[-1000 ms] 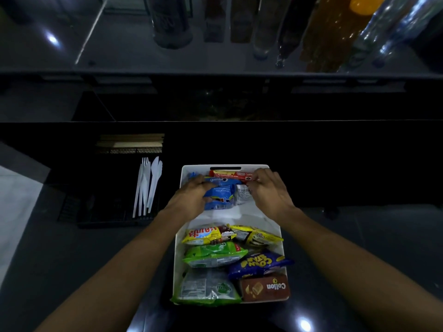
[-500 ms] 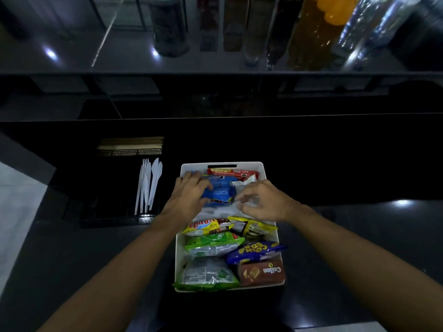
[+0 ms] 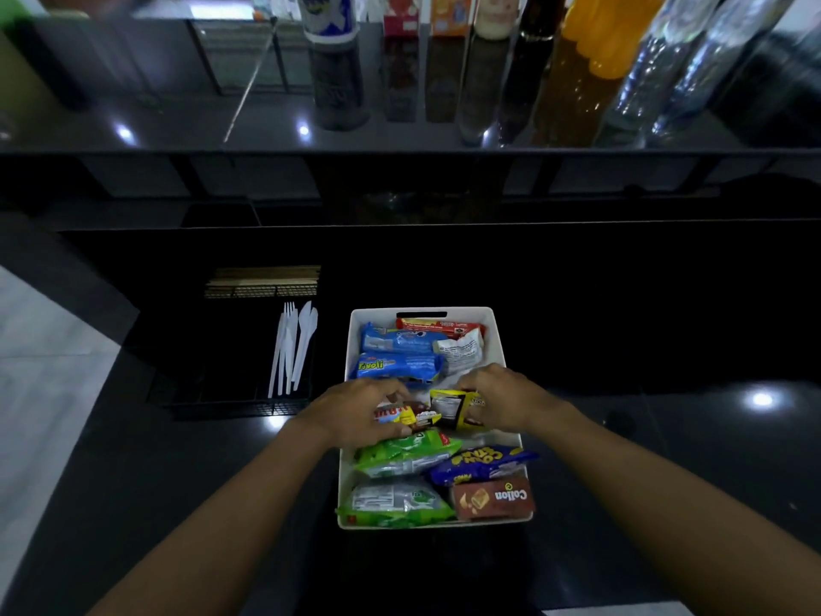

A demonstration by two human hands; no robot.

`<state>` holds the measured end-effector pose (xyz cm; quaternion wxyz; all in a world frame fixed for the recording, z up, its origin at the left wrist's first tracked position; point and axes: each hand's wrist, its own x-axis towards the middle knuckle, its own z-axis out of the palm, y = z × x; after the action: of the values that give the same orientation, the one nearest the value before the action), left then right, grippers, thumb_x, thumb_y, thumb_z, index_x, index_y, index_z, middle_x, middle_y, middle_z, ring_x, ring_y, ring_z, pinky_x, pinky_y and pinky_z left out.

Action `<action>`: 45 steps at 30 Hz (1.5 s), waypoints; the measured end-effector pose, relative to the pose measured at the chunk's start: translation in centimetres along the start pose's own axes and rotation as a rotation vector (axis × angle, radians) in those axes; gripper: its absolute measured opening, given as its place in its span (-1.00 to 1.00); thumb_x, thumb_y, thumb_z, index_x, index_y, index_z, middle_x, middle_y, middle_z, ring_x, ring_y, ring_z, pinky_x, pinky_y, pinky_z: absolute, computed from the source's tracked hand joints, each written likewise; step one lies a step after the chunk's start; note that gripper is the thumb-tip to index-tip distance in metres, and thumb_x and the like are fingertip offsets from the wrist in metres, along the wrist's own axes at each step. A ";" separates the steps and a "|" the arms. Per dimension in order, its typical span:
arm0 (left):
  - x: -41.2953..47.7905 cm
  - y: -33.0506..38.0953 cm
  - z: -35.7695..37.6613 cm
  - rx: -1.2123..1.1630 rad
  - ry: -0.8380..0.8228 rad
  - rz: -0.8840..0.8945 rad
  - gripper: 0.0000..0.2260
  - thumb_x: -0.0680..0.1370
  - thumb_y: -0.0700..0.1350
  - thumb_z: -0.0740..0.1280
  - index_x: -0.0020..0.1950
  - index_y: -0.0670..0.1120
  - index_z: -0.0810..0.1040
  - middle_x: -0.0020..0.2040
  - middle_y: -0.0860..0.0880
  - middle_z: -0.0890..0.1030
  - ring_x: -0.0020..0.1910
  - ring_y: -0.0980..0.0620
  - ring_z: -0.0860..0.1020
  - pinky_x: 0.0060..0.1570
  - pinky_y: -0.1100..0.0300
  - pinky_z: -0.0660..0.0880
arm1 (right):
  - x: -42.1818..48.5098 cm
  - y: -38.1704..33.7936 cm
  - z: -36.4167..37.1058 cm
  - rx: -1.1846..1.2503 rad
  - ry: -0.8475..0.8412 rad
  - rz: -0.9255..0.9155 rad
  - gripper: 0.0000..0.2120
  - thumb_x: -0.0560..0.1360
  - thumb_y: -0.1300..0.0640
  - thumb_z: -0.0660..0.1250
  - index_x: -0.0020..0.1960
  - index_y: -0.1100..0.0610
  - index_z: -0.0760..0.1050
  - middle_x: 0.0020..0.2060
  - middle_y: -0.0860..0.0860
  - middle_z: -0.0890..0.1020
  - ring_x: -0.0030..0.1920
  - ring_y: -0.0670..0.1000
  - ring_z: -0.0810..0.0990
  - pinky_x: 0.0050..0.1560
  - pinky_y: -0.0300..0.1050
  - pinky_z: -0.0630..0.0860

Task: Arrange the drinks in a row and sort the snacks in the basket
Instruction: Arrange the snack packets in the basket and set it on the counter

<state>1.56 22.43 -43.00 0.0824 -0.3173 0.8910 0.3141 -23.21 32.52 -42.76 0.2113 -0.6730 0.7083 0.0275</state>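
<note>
A white basket (image 3: 500,344) full of snack packets stands on the dark counter in front of me. Two blue biscuit packs (image 3: 400,364) and a red pack (image 3: 437,325) lie at its far end. Green bags (image 3: 406,455), a blue corn snack bag (image 3: 482,464) and a brown Collon box (image 3: 493,500) fill the near end. My left hand (image 3: 355,413) grips a yellow-red packet (image 3: 393,414) in the middle. My right hand (image 3: 506,397) holds a yellow packet (image 3: 453,409) beside it. Drinks stand in a row on the rear shelf: a cup (image 3: 328,20), cartons (image 3: 424,13) and bottles (image 3: 595,33).
A black wire tray (image 3: 231,406) left of the basket holds white plastic cutlery (image 3: 291,346) and wooden sticks (image 3: 262,277). The glossy black counter (image 3: 666,460) extends to the right. A raised shelf edge (image 3: 400,148) runs across the back.
Both hands have drawn back from the blue packs at the far end to the yellow packets in the basket's middle. The blue packs now lie uncovered.
</note>
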 end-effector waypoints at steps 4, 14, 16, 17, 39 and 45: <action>0.5 0.4 -0.7 0.020 0.018 -0.005 -0.72 0.53 0.26 0.27 0.14 0.21 0.31 0.16 0.08 0.59 0.07 0.05 0.57 0.01 0.07 0.53 | 0.7 -0.2 -0.4 -0.075 0.062 -0.003 -0.60 0.52 0.06 0.40 0.35 -0.02 0.50 0.25 0.04 0.60 0.17 0.09 0.60 0.10 -0.02 0.55; 3.1 0.6 -1.2 0.341 0.219 -0.033 -0.54 0.50 -0.28 0.31 0.30 0.08 0.27 0.10 -0.05 0.57 0.01 -0.03 0.49 -0.03 0.08 0.39 | 2.3 0.3 -1.2 -0.197 0.166 -0.074 -0.46 0.49 0.22 0.46 0.43 0.05 0.43 0.25 0.06 0.54 0.24 0.10 0.54 0.19 -0.05 0.55; 3.5 0.7 -1.3 0.372 0.230 -0.036 -0.48 0.47 -0.33 0.30 0.35 0.04 0.29 0.16 -0.08 0.56 0.08 -0.08 0.51 0.04 0.07 0.39 | 2.6 0.2 -1.4 -0.204 0.165 -0.076 -0.46 0.47 0.24 0.46 0.42 0.07 0.44 0.25 0.07 0.55 0.25 0.10 0.54 0.21 -0.04 0.54; 3.8 0.8 -1.3 0.377 0.226 -0.033 -0.47 0.46 -0.34 0.29 0.36 0.02 0.30 0.18 -0.09 0.56 0.11 -0.10 0.52 0.07 0.06 0.40 | 2.7 0.1 -1.4 -0.207 0.158 -0.071 -0.47 0.47 0.24 0.46 0.41 0.07 0.45 0.25 0.07 0.55 0.24 0.10 0.55 0.20 -0.05 0.54; 5.7 -0.7 -0.4 0.469 0.192 0.035 -0.38 0.50 -0.24 0.35 0.52 -0.02 0.22 0.46 -0.12 0.30 0.45 -0.14 0.24 0.44 -0.07 0.17 | 6.2 -1.5 0.0 -0.284 0.164 0.209 -0.52 0.44 0.25 0.45 0.34 0.17 0.48 0.23 0.16 0.59 0.38 0.17 0.40 0.45 -0.01 0.32; 5.4 -0.6 -0.8 0.324 0.171 -0.026 -0.43 0.56 -0.09 0.31 0.54 0.05 0.18 0.50 -0.02 0.23 0.49 -0.06 0.15 0.47 0.00 0.07 | 5.9 -0.7 0.3 -0.234 0.216 0.087 -0.27 0.33 0.25 0.51 0.45 0.07 0.36 0.37 0.13 0.43 0.42 0.18 0.30 0.50 0.04 0.20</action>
<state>-2.28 18.80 -44.59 0.0603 -0.3367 0.9296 0.1372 -22.50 26.98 -44.80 0.0527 -0.6608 0.7473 0.0467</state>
